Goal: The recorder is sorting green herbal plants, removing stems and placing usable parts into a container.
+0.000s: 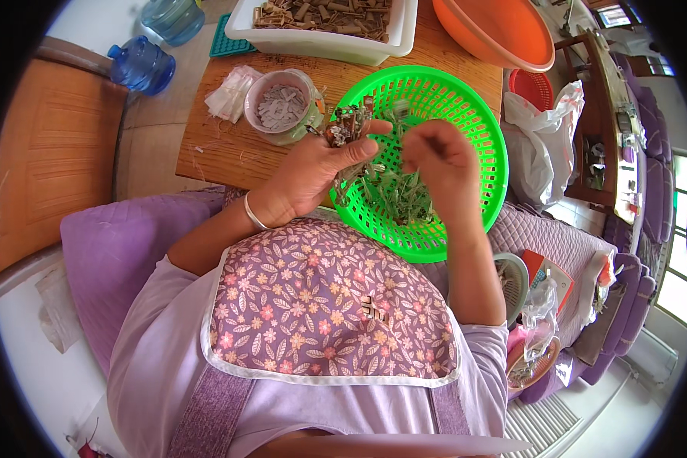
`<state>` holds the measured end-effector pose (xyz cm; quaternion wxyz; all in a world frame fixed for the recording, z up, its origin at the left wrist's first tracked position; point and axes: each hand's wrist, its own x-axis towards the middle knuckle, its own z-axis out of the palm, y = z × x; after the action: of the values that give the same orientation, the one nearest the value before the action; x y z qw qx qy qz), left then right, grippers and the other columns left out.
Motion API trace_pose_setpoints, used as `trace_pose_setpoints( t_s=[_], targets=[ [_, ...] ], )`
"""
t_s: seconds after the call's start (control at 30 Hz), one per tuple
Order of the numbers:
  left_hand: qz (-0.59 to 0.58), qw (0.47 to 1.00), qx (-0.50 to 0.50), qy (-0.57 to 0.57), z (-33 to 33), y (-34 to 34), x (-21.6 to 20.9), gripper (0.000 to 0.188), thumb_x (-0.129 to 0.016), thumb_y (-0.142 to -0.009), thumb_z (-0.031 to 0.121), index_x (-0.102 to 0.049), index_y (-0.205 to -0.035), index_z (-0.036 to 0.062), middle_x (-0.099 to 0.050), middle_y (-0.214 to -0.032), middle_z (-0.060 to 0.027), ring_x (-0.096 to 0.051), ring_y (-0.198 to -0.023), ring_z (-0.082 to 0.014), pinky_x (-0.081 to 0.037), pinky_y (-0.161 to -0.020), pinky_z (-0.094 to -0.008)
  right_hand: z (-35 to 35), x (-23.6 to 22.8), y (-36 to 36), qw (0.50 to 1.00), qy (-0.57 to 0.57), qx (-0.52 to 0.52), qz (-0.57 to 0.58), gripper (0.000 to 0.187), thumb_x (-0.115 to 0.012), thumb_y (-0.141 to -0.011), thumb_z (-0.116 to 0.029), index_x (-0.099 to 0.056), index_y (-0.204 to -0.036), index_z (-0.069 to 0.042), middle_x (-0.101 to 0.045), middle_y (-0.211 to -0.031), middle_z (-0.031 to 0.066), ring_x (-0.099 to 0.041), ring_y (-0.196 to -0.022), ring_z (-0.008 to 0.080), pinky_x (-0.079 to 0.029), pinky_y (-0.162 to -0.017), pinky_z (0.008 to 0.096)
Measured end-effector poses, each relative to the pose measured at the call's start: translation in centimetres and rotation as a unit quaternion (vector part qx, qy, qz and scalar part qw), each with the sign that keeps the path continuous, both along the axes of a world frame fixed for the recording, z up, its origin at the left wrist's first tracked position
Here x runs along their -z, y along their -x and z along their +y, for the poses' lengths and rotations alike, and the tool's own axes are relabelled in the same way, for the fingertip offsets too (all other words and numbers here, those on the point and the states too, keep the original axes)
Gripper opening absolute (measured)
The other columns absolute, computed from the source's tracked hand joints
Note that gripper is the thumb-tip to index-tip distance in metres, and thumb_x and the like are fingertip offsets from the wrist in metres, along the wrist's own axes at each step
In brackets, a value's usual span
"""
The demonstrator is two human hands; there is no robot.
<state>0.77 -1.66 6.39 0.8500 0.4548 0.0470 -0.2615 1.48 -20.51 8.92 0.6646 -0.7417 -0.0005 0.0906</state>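
Nearest the camera, the person's flowered bib (320, 305) is filling the lower middle of the view, with a purple cushion (107, 252) lying to the left of it. Just beyond, the left hand (313, 172) is closing around a bunch of small metal clips (349, 126), thumb pressing across them so that they are fanning out above the fingers; a thin bangle (253, 215) is sitting on that wrist. The right hand (439, 164) is hovering over the green basket (481, 137), its fingertips pinching together, though whether they are gripping a clip is hard to tell because the hand is blurred. The two hands are staying a little apart, both above the basket, and more clips (401, 195) are lying loose in a heap on the basket floor between them. To do this well, the left hand should probably be keeping the bunch firmly pinched and level (a loose grip could let the clips slide out), while the right is picking single pieces from the edge of the heap rather than digging into its tangled middle. Farther off, a pale bowl of grey scraps (281, 107) is standing on the wooden table (221, 153), just left of the basket. Beyond that, a white tray of brown pieces (328, 23) and an orange basin (496, 30) are sitting at the far edge.
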Motion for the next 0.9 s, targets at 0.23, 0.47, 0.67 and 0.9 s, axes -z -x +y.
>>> trace_pose_setpoints(
  t_s=[0.23, 0.47, 0.67, 0.9],
  targets=[
    [0.035, 0.994, -0.105, 0.025, 1.2, 0.0, 0.9, 0.026, -0.066, -0.087, 0.021, -0.062, -0.105, 0.0028, -0.064, -0.097, -0.0033, -0.06, -0.09, -0.0126, -0.048, -0.082, -0.0281, 2.1, 1.0, -1.3, 0.971, 0.106, -0.152, -0.15, 0.012, -0.065, -0.081, -0.005, -0.066, -0.093, -0.003, -0.066, -0.092, 0.0123, -0.063, -0.084, 0.0234, -0.05, -0.071, 0.0311],
    [-0.018, 0.985, -0.157, 0.071, 2.9, -0.7, 1.0, 0.021, -0.064, -0.089, 0.024, -0.061, -0.096, 0.0042, -0.06, -0.087, -0.0004, -0.056, -0.08, -0.0093, -0.047, -0.074, -0.0265, -1.9, 6.8, -4.9, 0.891, 0.385, -0.156, -0.186, 0.018, -0.067, -0.075, -0.014, -0.068, -0.092, -0.008, -0.063, -0.096, 0.0145, -0.059, -0.093, 0.0336, -0.047, -0.083, 0.0427],
    [-0.007, 0.99, -0.12, 0.078, 3.0, -0.5, 1.1, 0.022, -0.063, -0.09, 0.024, -0.06, -0.097, 0.0036, -0.051, -0.077, 0.0031, -0.048, -0.072, -0.0059, -0.041, -0.067, -0.0224, 0.3, 11.2, -3.4, 0.82, 0.475, -0.274, -0.166, 0.013, -0.069, -0.074, -0.015, -0.065, -0.085, -0.008, -0.06, -0.091, 0.0139, -0.057, -0.095, 0.0329, -0.047, -0.082, 0.0437],
    [0.013, 0.99, -0.128, 0.065, 2.9, -0.2, 0.8, 0.021, -0.063, -0.09, 0.023, -0.06, -0.097, 0.0031, -0.051, -0.076, 0.0031, -0.048, -0.073, -0.0058, -0.041, -0.067, -0.021, -2.9, 9.7, -5.0, 0.894, 0.349, -0.224, -0.169, 0.009, -0.065, -0.077, -0.009, -0.061, -0.083, -0.004, -0.061, -0.082, 0.0113, -0.061, -0.081, 0.0264, -0.048, -0.073, 0.0393]
  ],
)
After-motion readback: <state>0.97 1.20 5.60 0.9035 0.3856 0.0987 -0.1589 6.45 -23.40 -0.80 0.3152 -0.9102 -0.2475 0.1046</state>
